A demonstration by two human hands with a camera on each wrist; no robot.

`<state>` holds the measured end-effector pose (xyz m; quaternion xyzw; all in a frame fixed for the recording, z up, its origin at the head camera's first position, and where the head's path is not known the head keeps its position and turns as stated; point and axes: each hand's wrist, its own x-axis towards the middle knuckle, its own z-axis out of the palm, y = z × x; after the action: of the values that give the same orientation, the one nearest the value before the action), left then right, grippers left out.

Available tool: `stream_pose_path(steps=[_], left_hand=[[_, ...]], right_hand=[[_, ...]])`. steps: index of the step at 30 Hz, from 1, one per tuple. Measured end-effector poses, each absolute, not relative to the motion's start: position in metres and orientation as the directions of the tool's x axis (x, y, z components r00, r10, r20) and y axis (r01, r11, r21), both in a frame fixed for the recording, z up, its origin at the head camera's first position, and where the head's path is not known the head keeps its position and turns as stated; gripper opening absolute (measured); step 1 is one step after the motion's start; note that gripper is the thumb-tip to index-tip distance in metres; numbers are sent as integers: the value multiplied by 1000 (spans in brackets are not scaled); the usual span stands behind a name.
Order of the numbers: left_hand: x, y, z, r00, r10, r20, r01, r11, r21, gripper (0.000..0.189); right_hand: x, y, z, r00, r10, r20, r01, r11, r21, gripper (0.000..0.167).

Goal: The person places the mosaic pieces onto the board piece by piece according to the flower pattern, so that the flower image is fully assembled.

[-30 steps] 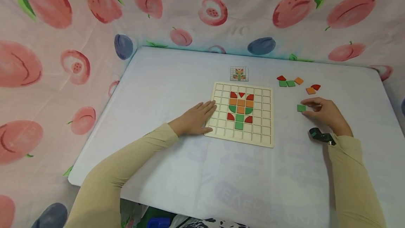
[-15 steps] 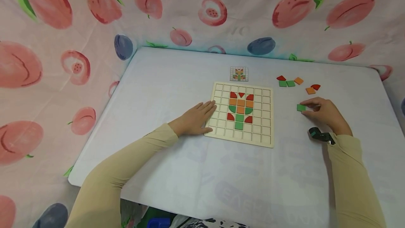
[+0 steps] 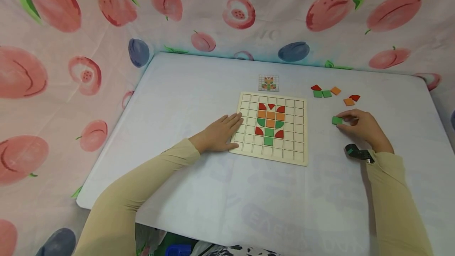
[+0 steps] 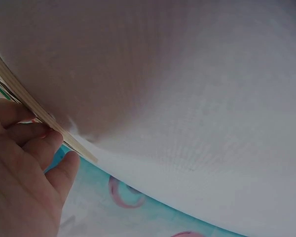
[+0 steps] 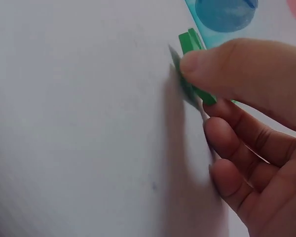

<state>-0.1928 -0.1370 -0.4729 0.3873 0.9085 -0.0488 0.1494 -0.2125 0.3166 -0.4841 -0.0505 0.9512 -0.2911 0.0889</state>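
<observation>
My right hand point(image 3: 366, 127) pinches a green square tile point(image 3: 337, 120) between thumb and fingers, right of the board. In the right wrist view the thumb lies across this green tile point(image 5: 201, 91), close over the white table. My left hand point(image 3: 219, 132) rests with straight fingers on the left edge of a wooden grid board point(image 3: 295, 145). On the board's middle sits a pattern of red, orange and green pieces, with a green square point(image 3: 268, 141) at its bottom. The left wrist view shows the fingers point(image 4: 42, 143) at the board's edge point(image 4: 49, 118).
A small pattern card point(image 3: 268, 83) lies behind the board. Loose tiles lie at the back right: green squares point(image 3: 322, 94), orange squares point(image 3: 335, 90) and red pieces point(image 3: 354, 98). A fruit-print cloth point(image 3: 213, 15) hangs behind the white table point(image 3: 199, 192).
The green square tile in my right hand has shifted slightly left and its edge now shows tilted. My left hand and the board have stayed in place.
</observation>
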Motion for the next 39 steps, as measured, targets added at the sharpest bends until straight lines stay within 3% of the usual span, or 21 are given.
stream_pose_path(steps=[24,33,39], left_hand=[[-193,-137,-474,-660,685,-309,711,702,41,85],[-193,-137,-473,-659,685,-311,712,702,37,85],[-193,-136,-473,-659,684,-314,709,704,46,85]], right_hand=[[-205,259,-468,-977,-208,51,-188,720,-668,31],[-200,246,-480,-961,-242,133,-266,682,-681,30],[-193,228,-476,-962,-254,99,-252,690,-678,31]])
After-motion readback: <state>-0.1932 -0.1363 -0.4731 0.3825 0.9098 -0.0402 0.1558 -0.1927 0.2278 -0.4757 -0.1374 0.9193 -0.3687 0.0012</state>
